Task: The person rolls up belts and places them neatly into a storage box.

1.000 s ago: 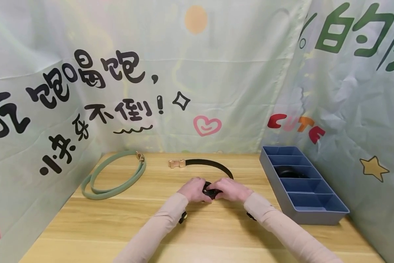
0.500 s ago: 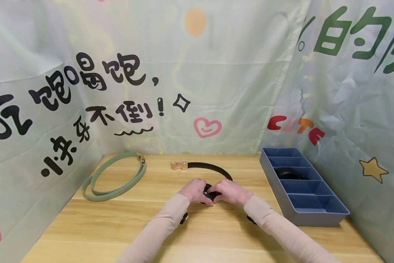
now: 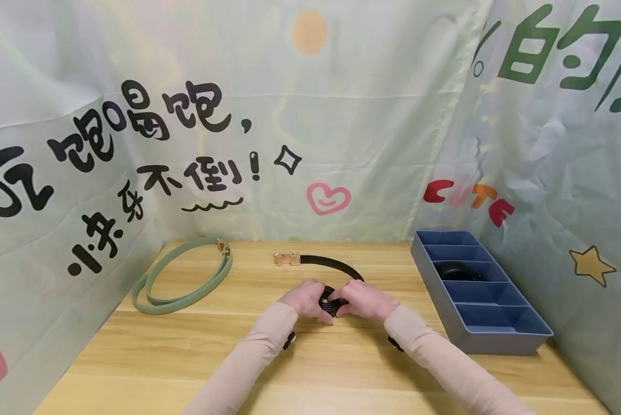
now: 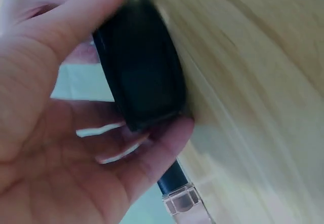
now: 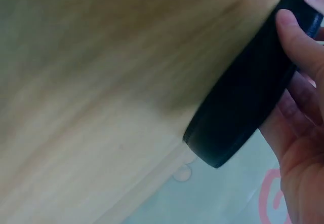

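Note:
A black belt, partly rolled into a coil (image 3: 329, 304), stands on edge on the table between both hands. My left hand (image 3: 304, 300) holds the coil's left side, thumb near and fingers behind; the left wrist view shows its flat outer face (image 4: 144, 64). Pinching the right side is my right hand (image 3: 367, 300); in the right wrist view its thumb lies on the black strap (image 5: 243, 92). From behind the right hand, the belt's loose tail (image 3: 336, 264) curves back and left to a rose-gold buckle (image 3: 287, 259). Fingers hide part of the coil.
A pale green belt (image 3: 183, 301) with a gold-coloured buckle lies loosely looped at the back left. On the right stands a blue-grey divided box (image 3: 497, 341); one middle compartment holds a black coiled item (image 3: 454, 270). Printed cloth (image 3: 373, 144) hangs behind and at the sides.
The black belt's buckle has slid slightly right, toward the hands, and its loose tail looks a little shorter. Both hands stay on the coil with small finger shifts.

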Demonstrator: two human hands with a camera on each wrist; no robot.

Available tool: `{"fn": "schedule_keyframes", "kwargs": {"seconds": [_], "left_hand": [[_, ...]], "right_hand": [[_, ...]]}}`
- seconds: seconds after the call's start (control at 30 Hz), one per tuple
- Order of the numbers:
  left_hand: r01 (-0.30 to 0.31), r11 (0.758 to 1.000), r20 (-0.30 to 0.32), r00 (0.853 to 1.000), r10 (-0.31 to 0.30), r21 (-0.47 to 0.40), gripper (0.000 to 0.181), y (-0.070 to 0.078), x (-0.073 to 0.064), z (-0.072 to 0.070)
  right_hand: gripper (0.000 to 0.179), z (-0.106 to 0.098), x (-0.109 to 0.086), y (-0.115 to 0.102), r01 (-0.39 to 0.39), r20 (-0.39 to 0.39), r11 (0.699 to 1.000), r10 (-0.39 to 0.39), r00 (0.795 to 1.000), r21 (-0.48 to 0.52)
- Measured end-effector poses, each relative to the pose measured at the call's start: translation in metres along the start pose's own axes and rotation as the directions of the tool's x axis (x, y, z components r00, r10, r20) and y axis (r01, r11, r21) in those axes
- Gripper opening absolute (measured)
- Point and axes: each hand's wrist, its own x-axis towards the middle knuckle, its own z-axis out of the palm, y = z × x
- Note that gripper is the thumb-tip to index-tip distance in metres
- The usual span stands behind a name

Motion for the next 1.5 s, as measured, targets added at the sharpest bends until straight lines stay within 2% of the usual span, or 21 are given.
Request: {"fn": "schedule_keyframes", "kwargs": {"seconds": [0.07, 0.17, 0.33, 0.47, 0.63, 0.77, 1.0, 1.07, 1.17, 1.23, 1.3, 1.37, 1.5], "left_hand": [[0.028, 0.999, -0.020, 0.999, -0.028, 0.019, 0.056, 0.001, 0.000, 0.002], [0.019, 1.000, -0.028, 0.999, -0.019, 0.008, 0.054, 0.000, 0.000, 0.001], [-0.046, 0.997, 0.037, 0.998, 0.048, -0.066, 0.046, -0.003, 0.001, -0.004], [-0.070, 0.996, 0.078, 0.994, 0.074, -0.064, 0.045, -0.002, -0.001, -0.006], [-0.041, 0.999, 0.040, 0.998, 0.041, 0.020, 0.047, 0.007, -0.002, -0.005], [-0.028, 0.999, 0.007, 1.000, 0.028, 0.040, 0.046, 0.006, 0.001, -0.001], [-0.124, 0.992, 0.035, 0.992, 0.124, -0.015, 0.043, -0.003, 0.007, -0.002], [-0.105, 0.994, 0.034, 0.994, 0.106, -0.016, 0.044, -0.002, 0.005, -0.003], [-0.015, 1.000, 0.004, 1.000, 0.015, 0.012, 0.050, 0.002, 0.003, -0.003], [0.042, 0.998, -0.024, 0.999, -0.041, 0.040, 0.055, 0.005, 0.001, -0.003], [0.062, 0.996, -0.044, 0.997, -0.059, 0.071, 0.056, 0.006, 0.002, -0.002], [0.045, 0.996, -0.046, 0.998, -0.041, 0.082, 0.052, 0.005, 0.004, -0.001], [-0.050, 0.998, -0.007, 0.999, 0.050, 0.031, 0.044, -0.002, 0.007, -0.002]], "right_hand": [[0.025, 0.003, 0.000, 0.000, -0.004, -0.013, 1.000, 0.004, 1.000, 0.000], [0.032, 0.003, -0.001, 0.002, 0.000, -0.010, 1.000, 0.000, 1.000, -0.002], [0.047, -0.003, -0.005, 0.004, -0.022, 0.056, 1.000, 0.022, 0.998, -0.002], [0.042, -0.005, -0.003, 0.002, -0.025, 0.050, 1.000, 0.025, 0.998, -0.005], [0.033, 0.000, -0.001, -0.001, -0.012, -0.012, 0.998, 0.011, 1.000, -0.058], [0.034, 0.003, -0.001, -0.001, -0.006, -0.033, 0.999, 0.005, 0.999, -0.054], [0.046, -0.001, -0.005, 0.009, 0.002, 0.025, 1.000, -0.002, 1.000, -0.011], [0.044, -0.002, -0.004, 0.007, 0.001, 0.028, 1.000, -0.001, 1.000, -0.013], [0.039, -0.001, 0.000, 0.003, -0.012, 0.005, 0.999, 0.012, 1.000, -0.035], [0.037, -0.001, 0.001, 0.000, -0.026, -0.011, 0.998, 0.025, 1.000, -0.061], [0.035, 0.000, 0.002, -0.002, -0.039, -0.030, 0.996, 0.037, 0.999, -0.085], [0.034, 0.002, 0.002, -0.003, -0.049, -0.043, 0.994, 0.045, 0.998, -0.102], [0.041, 0.002, -0.002, 0.000, -0.047, -0.034, 0.990, 0.042, 0.999, -0.135]]}}
